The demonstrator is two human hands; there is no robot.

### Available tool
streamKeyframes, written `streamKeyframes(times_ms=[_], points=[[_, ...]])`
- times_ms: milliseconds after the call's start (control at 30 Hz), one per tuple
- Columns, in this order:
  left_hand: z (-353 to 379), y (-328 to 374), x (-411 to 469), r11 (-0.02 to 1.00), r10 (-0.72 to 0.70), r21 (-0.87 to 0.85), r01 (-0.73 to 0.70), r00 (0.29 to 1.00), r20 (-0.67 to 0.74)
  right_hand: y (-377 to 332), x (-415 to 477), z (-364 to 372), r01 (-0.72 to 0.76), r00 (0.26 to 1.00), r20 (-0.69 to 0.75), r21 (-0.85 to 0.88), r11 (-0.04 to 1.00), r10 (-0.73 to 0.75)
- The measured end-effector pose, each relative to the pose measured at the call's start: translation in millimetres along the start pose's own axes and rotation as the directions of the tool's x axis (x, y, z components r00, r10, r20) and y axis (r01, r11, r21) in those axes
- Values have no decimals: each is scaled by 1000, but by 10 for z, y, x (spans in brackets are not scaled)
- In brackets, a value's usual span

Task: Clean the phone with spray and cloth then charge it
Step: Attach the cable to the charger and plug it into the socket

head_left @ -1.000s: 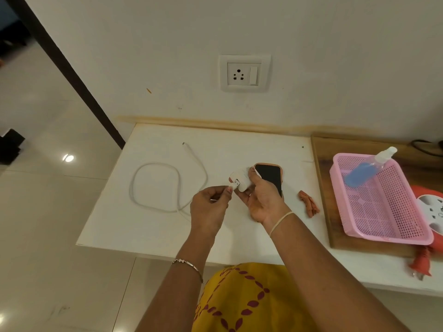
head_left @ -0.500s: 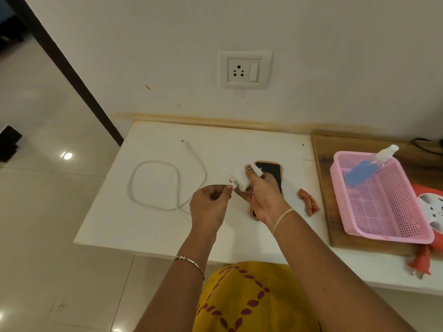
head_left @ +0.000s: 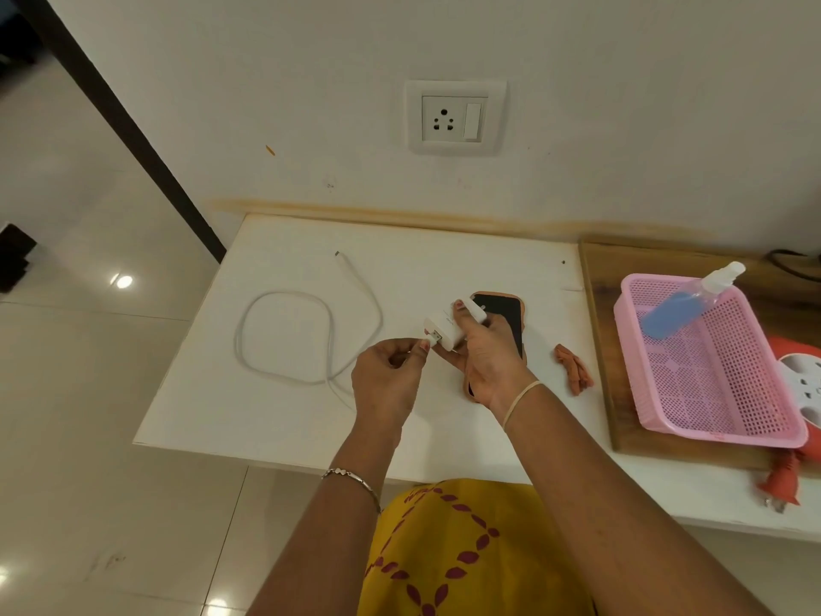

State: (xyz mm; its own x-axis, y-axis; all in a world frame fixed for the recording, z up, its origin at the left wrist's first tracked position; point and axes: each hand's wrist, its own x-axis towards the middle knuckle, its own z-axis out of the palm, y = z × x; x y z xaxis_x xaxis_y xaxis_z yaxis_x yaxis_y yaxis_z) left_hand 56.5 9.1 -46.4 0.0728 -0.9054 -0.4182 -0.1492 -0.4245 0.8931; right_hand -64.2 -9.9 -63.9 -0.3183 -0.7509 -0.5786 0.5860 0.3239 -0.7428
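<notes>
My right hand (head_left: 486,362) grips a white charger adapter (head_left: 448,329) above the white table (head_left: 275,420). My left hand (head_left: 386,380) pinches the plug end of the white cable (head_left: 284,335) right at the adapter's USB port. The cable lies in a loop to the left, its free end near the wall. The phone (head_left: 506,317), black screen in an orange case, lies flat under my right hand, partly hidden. A crumpled orange cloth (head_left: 573,369) lies to its right. The blue spray bottle (head_left: 684,311) rests in the pink basket (head_left: 719,420).
A wall socket with switch (head_left: 455,117) sits on the wall above the table. The basket stands on a wooden board (head_left: 599,304). An orange-and-white extension board (head_left: 804,384) and its orange plug (head_left: 782,482) lie at the far right. The table's left edge drops to tiled floor.
The adapter has turned in my right hand so its USB port faces my left hand, and the cable plug has come up against the port.
</notes>
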Motion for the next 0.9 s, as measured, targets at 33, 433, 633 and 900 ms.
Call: streamKeyframes(times_ms=[33,433,633,900], points=[[2,-10,1,1000,11,4,-11,1000,-3,8,5,-2,3,1000,-5,-5,1000,-4],[-9,-113,45,977,166,134,-167,986,16,32,37,-53,1,998,-58,-39,999,-3],[4,-134,32,978,170,123,-167,985,-18,-10,52,-49,18,999,-49,26,999,-16],[25,-82,59,996,40,77,-41,999,12,-24,71,4,38,999,7,-10,999,-38]])
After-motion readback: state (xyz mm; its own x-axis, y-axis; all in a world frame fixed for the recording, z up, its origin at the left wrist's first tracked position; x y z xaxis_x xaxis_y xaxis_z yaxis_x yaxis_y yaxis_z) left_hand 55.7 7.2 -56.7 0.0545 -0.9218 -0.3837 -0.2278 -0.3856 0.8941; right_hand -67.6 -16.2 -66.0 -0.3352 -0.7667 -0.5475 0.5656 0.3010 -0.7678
